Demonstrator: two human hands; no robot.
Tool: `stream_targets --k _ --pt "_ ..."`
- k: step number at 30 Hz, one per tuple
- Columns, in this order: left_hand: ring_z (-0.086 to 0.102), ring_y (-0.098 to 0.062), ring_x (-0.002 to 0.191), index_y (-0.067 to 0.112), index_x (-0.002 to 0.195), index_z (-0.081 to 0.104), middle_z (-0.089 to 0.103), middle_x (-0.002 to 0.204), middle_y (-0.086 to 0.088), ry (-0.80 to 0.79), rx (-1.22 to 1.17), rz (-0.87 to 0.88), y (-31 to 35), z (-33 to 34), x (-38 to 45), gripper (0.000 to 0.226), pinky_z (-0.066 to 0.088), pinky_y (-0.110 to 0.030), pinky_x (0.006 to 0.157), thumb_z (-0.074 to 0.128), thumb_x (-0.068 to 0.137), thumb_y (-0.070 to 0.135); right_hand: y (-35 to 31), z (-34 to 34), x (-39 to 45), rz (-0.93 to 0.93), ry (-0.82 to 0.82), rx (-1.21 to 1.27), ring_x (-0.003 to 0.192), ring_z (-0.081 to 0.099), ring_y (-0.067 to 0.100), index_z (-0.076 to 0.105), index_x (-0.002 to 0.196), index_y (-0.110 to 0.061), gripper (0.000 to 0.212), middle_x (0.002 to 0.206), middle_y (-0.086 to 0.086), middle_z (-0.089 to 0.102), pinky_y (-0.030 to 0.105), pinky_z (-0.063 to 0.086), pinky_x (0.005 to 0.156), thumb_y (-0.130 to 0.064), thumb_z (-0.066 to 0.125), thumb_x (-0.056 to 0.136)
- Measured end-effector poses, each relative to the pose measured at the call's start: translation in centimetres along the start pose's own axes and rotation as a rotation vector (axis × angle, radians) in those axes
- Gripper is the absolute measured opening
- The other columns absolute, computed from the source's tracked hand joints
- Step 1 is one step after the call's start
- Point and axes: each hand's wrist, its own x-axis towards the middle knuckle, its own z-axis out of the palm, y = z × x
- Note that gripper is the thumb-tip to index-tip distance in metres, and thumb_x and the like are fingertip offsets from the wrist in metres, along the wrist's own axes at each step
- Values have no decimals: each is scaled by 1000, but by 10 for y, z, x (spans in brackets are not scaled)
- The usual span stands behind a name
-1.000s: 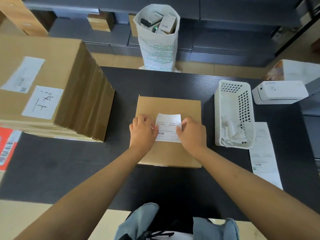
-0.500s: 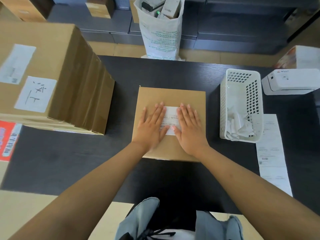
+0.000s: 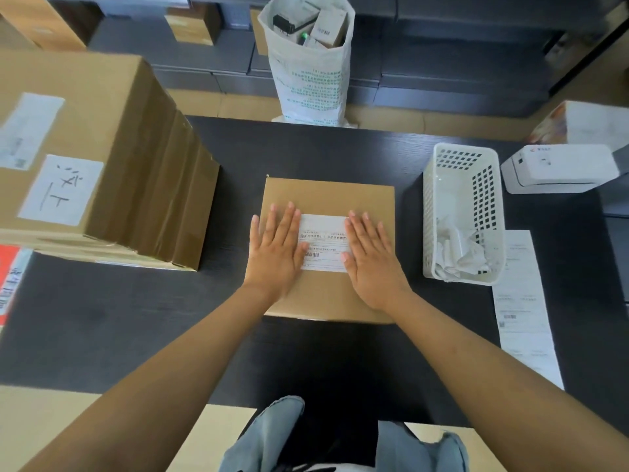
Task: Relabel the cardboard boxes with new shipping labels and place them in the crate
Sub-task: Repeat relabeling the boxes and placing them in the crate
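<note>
My left hand (image 3: 276, 248) and right hand (image 3: 371, 257) lie flat with fingers straight, pressing on either end of the white shipping label (image 3: 325, 241) at the centre of the frame. The label sits on top of a flat cardboard box (image 3: 328, 195) resting on the dark table (image 3: 340, 148). At right stands a white basket (image 3: 461, 212) holding crumpled paper, with a label strip (image 3: 526, 311) beside it. A large cardboard box (image 3: 102, 148) fills the upper left.

Dark wood-grain table (image 3: 306, 148), flat cardboard box (image 3: 326, 195) at centre, large carton (image 3: 112, 158) left, white basket (image 3: 459, 185), label strip (image 3: 524, 301) and printer (image 3: 558, 168) right
</note>
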Motion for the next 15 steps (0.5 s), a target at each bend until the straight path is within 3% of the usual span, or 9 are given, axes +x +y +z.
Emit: stream_targets --k 2,4,7,10,13,15 --pt "-33 -22 139 26 144 -27 -33 151 12 -37 -1 -57 1 1 1 58 -17 -58 109 2 99 48 1 1 0 15 5 -50 147 -18 19 -9 152 -12 62 160 1 -13 44 -7 120 -40 12 101" --pt "-35 -23 139 29 142 -30 -36 149 14 -67 -40 -69 2 3 1 57 -9 -63 109 3 99 49 -1 1 0 41 -2 -92 146 -19 18 -9 152 -14 63 160 -2 -15 48 -9 119 -44 8 99" --pt "-30 -27 141 28 147 -23 -27 156 10 -61 -34 -67 3 3 0 59 -2 -63 112 4 98 50 -1 1 -2 50 2 -133 146 -19 18 -10 152 -16 64 161 -2 -15 51 -9 118 -46 7 99" --pt "-28 -29 142 31 150 -13 -22 158 3 -56 -87 -81 2 1 1 62 -4 -60 112 9 97 54 -3 1 -3 79 4 -133 146 -20 26 -12 152 -18 65 160 1 -18 52 -9 118 -48 11 99" --pt "-23 -29 143 30 153 7 -17 159 -3 24 -420 -143 -3 -5 0 69 -4 -50 116 37 95 55 -5 0 -6 227 34 41 144 -23 32 -13 151 -16 72 157 13 -23 46 -12 118 -50 23 100" --pt "-7 -27 147 22 152 15 -10 159 -3 108 -716 -273 -7 -9 -2 79 11 -45 119 54 90 52 -5 -3 -12 251 105 175 146 -18 31 -5 153 -15 70 159 15 -18 43 -8 120 -45 30 101"
